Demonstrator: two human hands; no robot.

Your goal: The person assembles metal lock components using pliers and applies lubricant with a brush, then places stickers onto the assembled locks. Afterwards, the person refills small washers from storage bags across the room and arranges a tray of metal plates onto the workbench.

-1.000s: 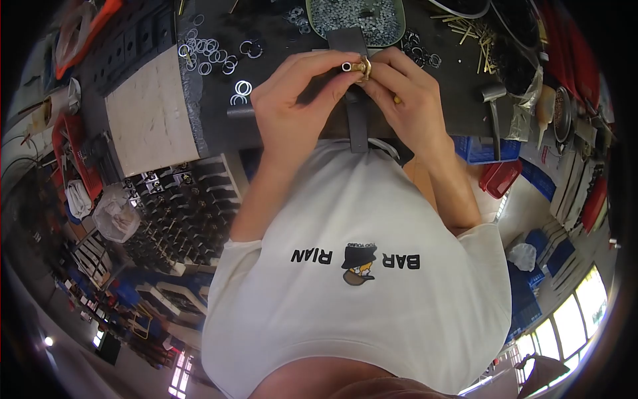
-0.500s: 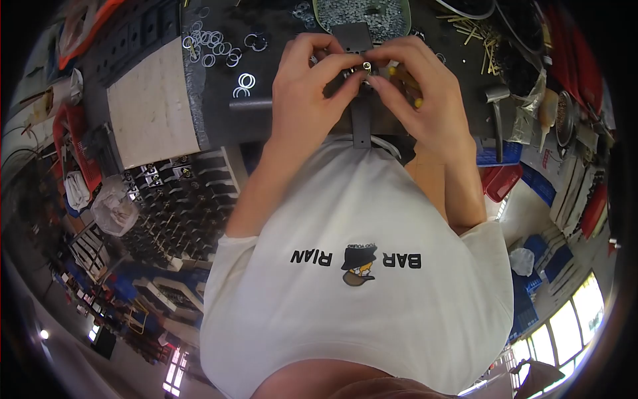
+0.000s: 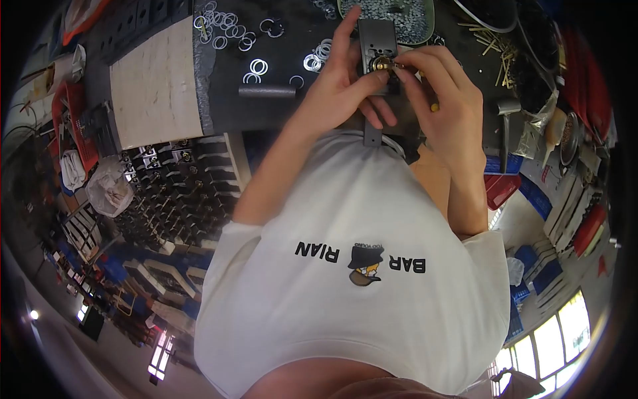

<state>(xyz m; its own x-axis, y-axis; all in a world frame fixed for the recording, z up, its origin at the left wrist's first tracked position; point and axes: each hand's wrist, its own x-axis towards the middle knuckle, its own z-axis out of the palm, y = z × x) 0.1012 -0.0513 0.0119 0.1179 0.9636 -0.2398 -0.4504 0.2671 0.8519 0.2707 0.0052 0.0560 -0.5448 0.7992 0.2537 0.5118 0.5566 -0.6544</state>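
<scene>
The dark grey, flat rectangular metal plate [image 3: 377, 32] is ahead of my chest, over the black tabletop [image 3: 266, 114], long axis running away from me, its round brass-coloured fitting [image 3: 382, 63] facing up. I judge it stiff, smooth, fairly weighty, best held by its long edges. My right grip [image 3: 446, 100] is pinched on a small shiny metal piece [image 3: 397, 65] at the fitting; my left grip [image 3: 342, 93] is loosely spread, thumb beside the fitting.

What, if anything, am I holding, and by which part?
Right hand pinches a small piece; which part is unclear. Left hand: thumb at the brass fitting, hold unclear.
</scene>
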